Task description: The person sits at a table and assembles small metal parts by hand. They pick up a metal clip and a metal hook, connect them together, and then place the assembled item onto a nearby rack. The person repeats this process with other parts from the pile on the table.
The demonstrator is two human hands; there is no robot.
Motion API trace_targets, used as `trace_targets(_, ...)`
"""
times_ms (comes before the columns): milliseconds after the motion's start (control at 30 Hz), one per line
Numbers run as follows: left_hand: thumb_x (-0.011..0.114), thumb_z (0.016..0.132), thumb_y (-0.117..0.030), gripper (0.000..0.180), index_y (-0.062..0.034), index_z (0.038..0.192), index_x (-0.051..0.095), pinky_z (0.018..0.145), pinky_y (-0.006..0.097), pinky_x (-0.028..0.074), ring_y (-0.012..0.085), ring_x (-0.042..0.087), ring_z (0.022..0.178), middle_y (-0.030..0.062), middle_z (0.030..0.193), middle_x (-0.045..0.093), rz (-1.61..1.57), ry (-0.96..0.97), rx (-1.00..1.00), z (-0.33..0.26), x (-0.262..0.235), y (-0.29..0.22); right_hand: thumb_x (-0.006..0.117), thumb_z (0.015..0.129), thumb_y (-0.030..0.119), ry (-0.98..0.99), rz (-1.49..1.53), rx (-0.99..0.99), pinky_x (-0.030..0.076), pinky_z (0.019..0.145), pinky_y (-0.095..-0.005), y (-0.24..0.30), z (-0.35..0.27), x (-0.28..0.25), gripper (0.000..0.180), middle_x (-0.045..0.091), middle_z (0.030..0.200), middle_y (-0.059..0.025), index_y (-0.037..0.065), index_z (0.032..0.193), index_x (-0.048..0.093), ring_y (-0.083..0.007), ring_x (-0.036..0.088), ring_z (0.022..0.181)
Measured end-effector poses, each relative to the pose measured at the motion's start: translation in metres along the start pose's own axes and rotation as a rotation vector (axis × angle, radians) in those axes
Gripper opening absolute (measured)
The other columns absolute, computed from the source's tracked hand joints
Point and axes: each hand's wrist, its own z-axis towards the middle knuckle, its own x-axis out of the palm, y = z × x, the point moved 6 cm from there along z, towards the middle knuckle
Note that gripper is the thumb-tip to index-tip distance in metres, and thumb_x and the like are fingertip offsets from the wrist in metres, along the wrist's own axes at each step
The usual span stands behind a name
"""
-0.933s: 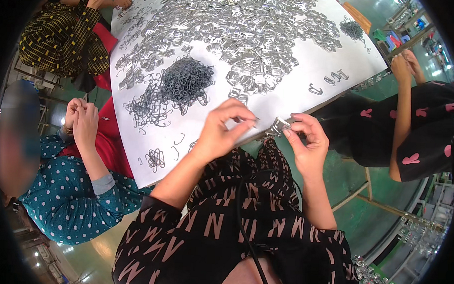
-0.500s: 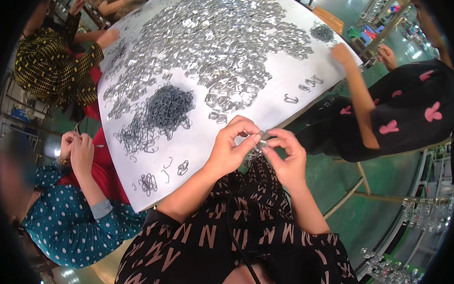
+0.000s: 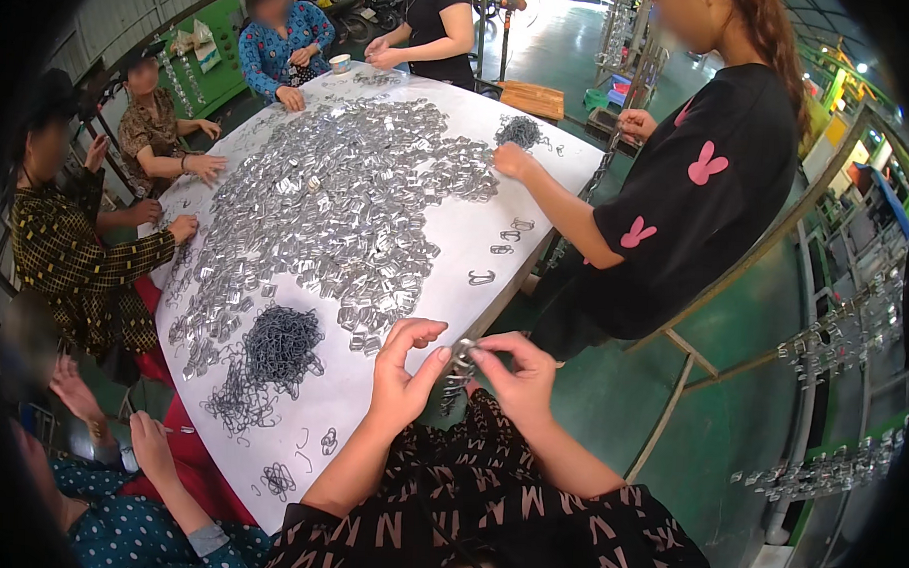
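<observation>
Apparently fingertip fitting is going on: right hand (image 3: 519, 378) pinching metal clip (image 3: 463, 352) just off table's (image 3: 340, 400) four-o'clock edge; left hand (image 3: 403, 382) showing thumb and forefinger apart, any hold unclear. Next move seemingly calling for steady pinch; hooks (image 3: 282, 348) lying at clip's nine o'clock.

Lifting the head view since half a second ago; now taking in the far end of the desk (image 3: 467, 226), a paper cup (image 3: 340, 64), a worker in blue (image 3: 265, 55) and motorbikes (image 3: 362, 18). Bringing the left hand (image 3: 401, 374) and right hand (image 3: 521, 378) nearer together than at first; on the left, parting index and thumb after pinching. In dotted teal (image 3: 151, 522), lower left, drawing joined hands apart. In rabbit print (image 3: 718, 188), reaching one hand beside a small hook pile (image 3: 519, 132), after holding both off the desk.
</observation>
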Motion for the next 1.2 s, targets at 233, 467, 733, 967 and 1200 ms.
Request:
trace_targets(233,0.066,0.08,-0.007,0.017,-0.002,0.097,0.063,0.076,0.034,0.048,0.0247,0.058,0.085,0.0113,0.096,0.06,0.231,0.011,-0.048,-0.01,0.004,0.07,0.067,0.08,-0.006,-0.265,-0.006,-0.099,0.048,0.074,-0.0225,0.05,0.016,-0.054,0.012,0.066,0.088,-0.0063,-0.004,0.092,0.064,-0.011,0.061,0.082)
trace_targets(467,0.066,0.078,-0.003,0.012,-0.0016,0.089,0.062,0.074,0.034,0.048,0.027,0.058,0.083,0.0122,0.089,0.058,0.418,0.007,0.012,-0.033,0.002,0.124,0.064,0.084,-0.006,-0.489,-0.001,-0.391,0.049,0.074,-0.0208,0.103,0.027,-0.104,0.014,0.066,0.087,-0.0064,-0.004,0.097,0.062,-0.0098,0.062,0.079)
trace_targets(733,0.062,0.074,0.002,0.006,-0.0011,0.079,0.06,0.078,0.038,0.045,0.0331,0.055,0.087,0.0142,0.087,0.056,0.415,0.01,0.109,-0.038,0.002,0.132,0.063,0.083,-0.008,-0.683,-0.031,-0.649,0.05,0.073,-0.0201,0.168,0.02,-0.154,0.017,0.065,0.088,-0.008,-0.005,0.1,0.061,-0.0099,0.062,0.079)
trace_targets(967,0.063,0.073,0.002,0.006,-0.0019,0.076,0.059,0.08,0.04,0.043,0.0326,0.054,0.089,0.013,0.087,0.056,0.48,0.044,0.131,-0.039,-0.001,0.141,0.067,0.081,-0.006,-0.888,-0.176,-0.771,0.048,0.073,-0.0213,0.232,-0.003,-0.204,0.015,0.064,0.086,-0.0055,-0.006,0.096,0.064,-0.0095,0.06,0.079)
trace_targets(1200,0.063,0.073,0.003,0.006,-0.0011,0.075,0.058,0.081,0.039,0.043,0.0323,0.053,0.088,0.013,0.086,0.055,0.481,0.052,0.148,-0.039,0.009,0.131,0.069,0.082,0.002,-1.02,-0.429,-0.861,0.045,0.064,-0.0188,0.307,-0.03,-0.263,0.013,0.064,0.078,-0.0019,-0.003,0.094,0.066,-0.0059,0.058,0.07)
